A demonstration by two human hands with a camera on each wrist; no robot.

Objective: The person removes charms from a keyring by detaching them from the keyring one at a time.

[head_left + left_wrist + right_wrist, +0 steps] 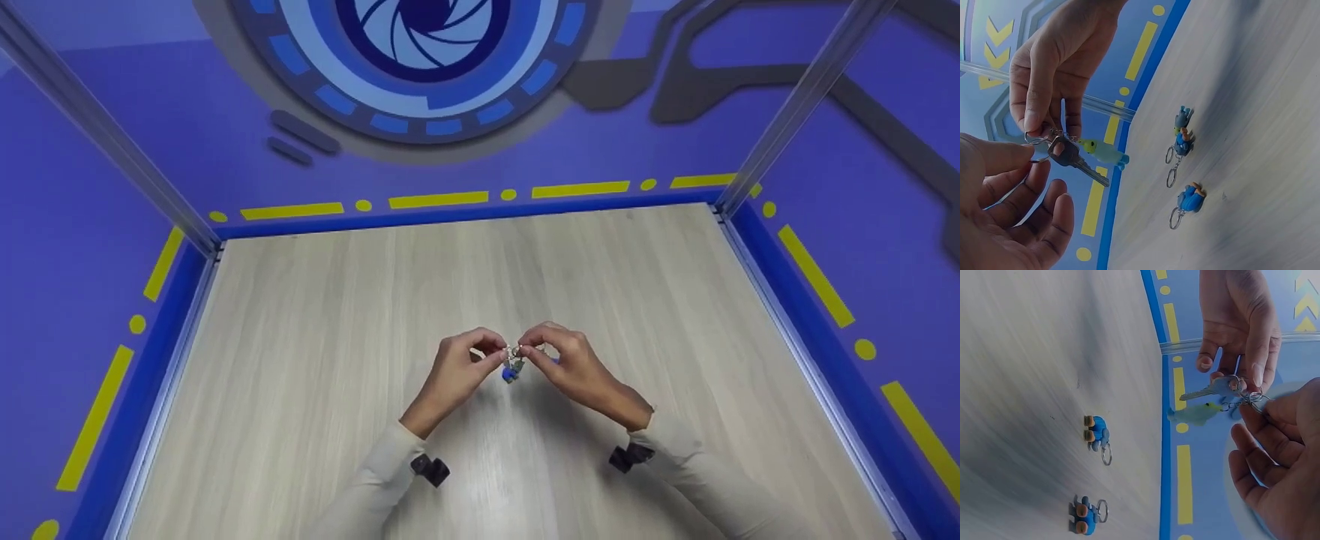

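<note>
Both hands meet above the wooden table. My left hand (459, 373) pinches a metal split ring between thumb and fingertips, and my right hand (577, 369) pinches at the same cluster of rings from the other side. A metal key (1072, 156) with a dark-looking head hangs at the rings. Beside it a pale green-blue figurine keychain (1105, 151) with a yellow-green head dangles from a short chain. Which ring carries which is hard to tell where the fingertips overlap. The other fingers of the left hand (1024, 216) are loosely bent.
Several small figurine keychains lie on the table (337, 300): a blue one (1190, 198) with a ring, another blue one (1183, 146), and a grey-blue one (1183, 116) touching it. Blue printed walls (420, 180) enclose the back and sides.
</note>
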